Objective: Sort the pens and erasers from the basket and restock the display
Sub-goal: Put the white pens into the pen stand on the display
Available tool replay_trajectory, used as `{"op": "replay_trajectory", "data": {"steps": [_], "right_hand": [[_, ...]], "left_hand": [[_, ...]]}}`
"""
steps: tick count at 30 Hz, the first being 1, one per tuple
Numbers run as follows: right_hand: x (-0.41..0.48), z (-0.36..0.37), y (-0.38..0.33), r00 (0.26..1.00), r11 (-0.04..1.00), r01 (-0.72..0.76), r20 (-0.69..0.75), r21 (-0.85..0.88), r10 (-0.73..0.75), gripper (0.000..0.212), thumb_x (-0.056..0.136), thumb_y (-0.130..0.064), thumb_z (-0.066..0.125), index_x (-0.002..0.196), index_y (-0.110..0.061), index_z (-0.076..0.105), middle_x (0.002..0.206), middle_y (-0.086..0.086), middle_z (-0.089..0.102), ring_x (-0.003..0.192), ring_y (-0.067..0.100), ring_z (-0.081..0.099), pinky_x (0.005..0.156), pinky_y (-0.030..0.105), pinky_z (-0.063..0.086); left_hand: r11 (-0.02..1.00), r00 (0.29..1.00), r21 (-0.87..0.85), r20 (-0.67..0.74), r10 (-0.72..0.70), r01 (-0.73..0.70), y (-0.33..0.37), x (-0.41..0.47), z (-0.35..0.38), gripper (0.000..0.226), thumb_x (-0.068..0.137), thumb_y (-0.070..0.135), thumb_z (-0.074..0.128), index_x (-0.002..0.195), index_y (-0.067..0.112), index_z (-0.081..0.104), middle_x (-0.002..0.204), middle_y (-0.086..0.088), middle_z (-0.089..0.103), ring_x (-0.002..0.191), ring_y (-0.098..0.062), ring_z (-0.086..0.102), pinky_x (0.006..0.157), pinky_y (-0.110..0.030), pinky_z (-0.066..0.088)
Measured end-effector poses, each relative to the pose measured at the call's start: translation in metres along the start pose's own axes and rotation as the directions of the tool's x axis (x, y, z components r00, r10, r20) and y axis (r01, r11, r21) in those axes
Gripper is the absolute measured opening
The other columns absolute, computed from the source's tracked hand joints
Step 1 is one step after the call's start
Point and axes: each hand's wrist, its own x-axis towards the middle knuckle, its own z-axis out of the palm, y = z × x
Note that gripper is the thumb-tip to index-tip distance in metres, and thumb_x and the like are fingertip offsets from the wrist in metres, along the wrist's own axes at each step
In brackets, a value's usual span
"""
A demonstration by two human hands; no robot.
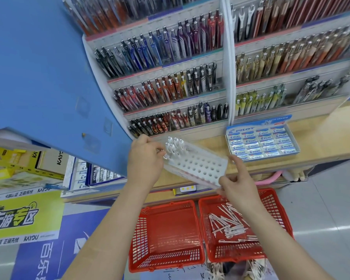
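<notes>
Blue-white PILOT erasers (261,143) (boxed) beside hands-held pen tray (198,164).

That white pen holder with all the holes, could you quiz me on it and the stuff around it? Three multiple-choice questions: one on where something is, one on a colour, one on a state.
1. Where do the loose white pens lie?
A. in the right-hand basket
B. in the left-hand basket
C. on the counter

2. What colour are the baskets?
A. blue
B. red
C. yellow

3. How full is the white pen holder?
A. every hole filled
B. completely empty
C. a few pens at one end, most holes empty

Answers: 1 A, the pile shows in the right-hand basket, the other basket looks empty. 2 B, both are red mesh. 3 C, pens cluster by the left hand; the right hand grips the other end.
</notes>
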Motion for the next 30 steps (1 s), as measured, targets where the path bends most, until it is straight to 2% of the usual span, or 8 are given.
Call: {"op": "replay_trajectory", "data": {"steps": [3,7,13,18,21,25,27,30], "right_hand": [[0.001,-0.001,-0.004,0.999,1.000,0.011,0.038,-0.014,-0.011,0.051,0.085,-0.007,0.053,0.123,-0.036,0.037,0.071,0.007,0.062,0.062,0.029,0.070,0.074,0.049,0.057],[0.003,-0.001,-0.005,0.998,0.998,0.046,0.055,-0.036,-0.044,0.029,0.095,-0.016,0.050,0.113,-0.029,0.033,0.066,0.008,0.059,0.051,0.023,0.068,0.069,0.051,0.057],[0.007,-0.004,-0.012,0.990,0.977,0.138,-0.006,-0.165,-0.141,0.033,0.097,-0.020,0.047,0.126,-0.024,0.035,0.060,0.004,0.059,0.053,0.021,0.067,0.064,0.044,0.056],[0.008,-0.005,-0.014,0.985,0.960,0.163,-0.019,-0.230,-0.172,0.038,0.096,-0.027,0.046,0.132,-0.024,0.034,0.073,0.005,0.066,0.065,0.023,0.067,0.069,0.043,0.053],[0.002,-0.018,-0.005,0.969,0.954,0.209,-0.084,-0.216,-0.232,0.036,0.095,-0.028,0.048,0.129,-0.031,0.036,0.077,0.000,0.067,0.067,0.021,0.066,0.071,0.045,0.053],[-0.016,-0.055,0.017,0.959,0.961,0.213,-0.152,-0.176,-0.240,0.027,0.091,-0.016,0.055,0.108,-0.037,0.050,0.071,0.001,0.068,0.059,0.027,0.065,0.066,0.048,0.054],[-0.025,-0.078,0.033,0.961,0.959,0.154,-0.191,-0.238,-0.202,0.019,0.090,-0.014,0.057,0.096,-0.032,0.058,0.072,-0.008,0.067,0.062,0.023,0.066,0.067,0.045,0.052],[-0.038,-0.113,0.069,0.974,0.938,-0.003,-0.212,-0.348,-0.075,0.020,0.088,-0.013,0.055,0.082,-0.031,0.062,0.070,-0.005,0.067,0.070,0.023,0.066,0.073,0.043,0.051]], "left_hand": [[0.994,0.994,-0.026,0.046,-0.104,0.105,0.001,0.003,-0.001,0.009,0.084,0.021,0.068,0.087,0.024,0.076,0.086,0.002,0.053,0.083,-0.019,0.054,0.071,-0.030,0.044],[0.996,0.995,-0.016,0.054,-0.089,0.090,0.009,0.005,0.000,0.011,0.084,0.017,0.065,0.087,0.019,0.075,0.088,0.003,0.056,0.079,-0.021,0.057,0.068,-0.031,0.045],[0.997,0.995,0.019,0.075,-0.071,0.070,0.013,0.010,0.001,0.011,0.085,0.021,0.064,0.090,0.019,0.074,0.096,0.000,0.060,0.080,-0.020,0.058,0.068,-0.028,0.043],[0.992,0.998,-0.115,-0.012,-0.062,0.060,0.014,-0.004,-0.007,0.016,0.085,0.021,0.064,0.099,0.021,0.072,0.089,0.003,0.060,0.080,-0.016,0.059,0.074,-0.030,0.048],[0.979,0.994,-0.201,-0.108,0.009,-0.031,0.018,-0.019,-0.018,0.016,0.089,0.019,0.058,0.099,0.021,0.071,0.091,0.006,0.065,0.082,-0.011,0.058,0.075,-0.027,0.047],[0.914,0.961,-0.324,-0.205,0.183,-0.243,0.021,-0.056,-0.023,0.019,0.090,0.006,0.056,0.100,0.015,0.070,0.092,0.006,0.065,0.083,-0.005,0.058,0.072,-0.019,0.046],[0.887,0.950,-0.344,-0.166,0.266,-0.308,0.022,-0.077,-0.011,0.019,0.089,0.005,0.055,0.097,0.014,0.070,0.090,0.006,0.063,0.080,-0.004,0.056,0.070,-0.015,0.044],[0.866,0.938,-0.380,-0.012,0.347,-0.325,0.022,-0.109,0.028,0.022,0.082,0.005,0.055,0.092,0.018,0.070,0.090,0.009,0.063,0.082,0.000,0.056,0.074,-0.011,0.041]]}}
